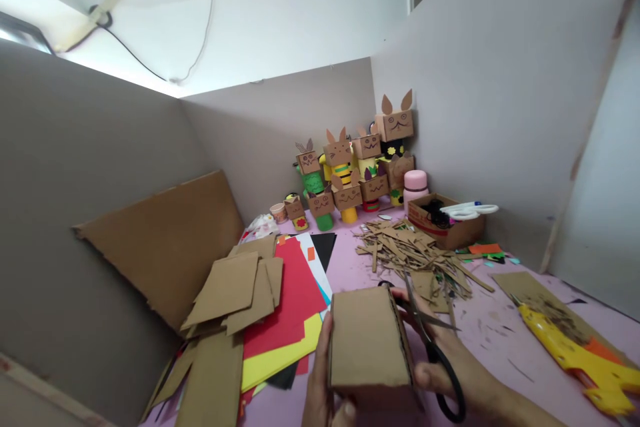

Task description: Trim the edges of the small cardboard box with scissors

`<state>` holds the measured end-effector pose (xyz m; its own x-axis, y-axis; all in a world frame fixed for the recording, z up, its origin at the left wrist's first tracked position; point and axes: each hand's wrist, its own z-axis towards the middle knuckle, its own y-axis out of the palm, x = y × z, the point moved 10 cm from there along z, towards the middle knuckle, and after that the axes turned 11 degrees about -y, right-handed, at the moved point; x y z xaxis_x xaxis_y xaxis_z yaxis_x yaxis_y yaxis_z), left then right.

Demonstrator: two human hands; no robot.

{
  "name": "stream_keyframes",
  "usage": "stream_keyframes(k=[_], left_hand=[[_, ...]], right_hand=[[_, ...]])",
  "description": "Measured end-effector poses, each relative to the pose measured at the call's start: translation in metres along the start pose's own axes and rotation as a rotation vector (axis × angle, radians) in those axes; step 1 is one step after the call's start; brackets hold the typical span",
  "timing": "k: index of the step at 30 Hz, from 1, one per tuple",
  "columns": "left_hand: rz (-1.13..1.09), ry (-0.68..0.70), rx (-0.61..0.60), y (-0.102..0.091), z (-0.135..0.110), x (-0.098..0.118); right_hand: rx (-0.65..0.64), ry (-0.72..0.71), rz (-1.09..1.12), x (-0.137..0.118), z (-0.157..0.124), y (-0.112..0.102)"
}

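Observation:
A small brown cardboard box (370, 337) stands low in the middle of the view, just above the pink tabletop. My left hand (320, 373) grips its left side, fingers along the wall and thumb near the front lower edge. On the other side, my right hand (450, 353) is closed around black-handled scissors (423, 320) whose blades are spread apart. Its fingers also lie against the box's right side, where the cardboard edge looks rough. Part of the scissors' far handle is hidden behind the box and fingers.
Left lie stacked cardboard pieces (225, 290) and coloured paper sheets (285, 300). A heap of cardboard strips (405, 247) is behind, near an open box (450, 230) of tools. A yellow glue gun (565, 353) lies right. Several cardboard animal figures (347, 197) stand at the back.

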<state>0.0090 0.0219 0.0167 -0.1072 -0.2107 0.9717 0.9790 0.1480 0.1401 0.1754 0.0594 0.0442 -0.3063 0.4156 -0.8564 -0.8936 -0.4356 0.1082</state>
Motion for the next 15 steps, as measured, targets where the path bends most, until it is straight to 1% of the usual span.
stream_keyframes(k=[3, 5, 7, 9, 12, 15], left_hand=[[0.086, 0.013, 0.066, -0.008, 0.005, 0.007], [0.099, 0.021, 0.101, -0.013, 0.008, 0.012], [0.087, -0.009, 0.149, -0.019, 0.011, 0.013], [0.015, -0.068, 0.179, -0.022, 0.015, 0.010], [-0.149, -0.158, 0.174, -0.022, 0.021, 0.003], [-0.194, -0.194, 0.194, -0.025, 0.025, -0.001]], right_hand=[[0.019, -0.003, -0.031, 0.004, 0.000, -0.003], [0.041, -0.012, -0.080, 0.004, -0.001, -0.007], [0.066, -0.023, -0.143, 0.004, -0.001, -0.011], [0.088, -0.027, -0.195, 0.004, -0.002, -0.014], [0.095, -0.020, -0.213, 0.008, -0.002, -0.015], [0.092, -0.019, -0.192, 0.011, -0.002, -0.014]])
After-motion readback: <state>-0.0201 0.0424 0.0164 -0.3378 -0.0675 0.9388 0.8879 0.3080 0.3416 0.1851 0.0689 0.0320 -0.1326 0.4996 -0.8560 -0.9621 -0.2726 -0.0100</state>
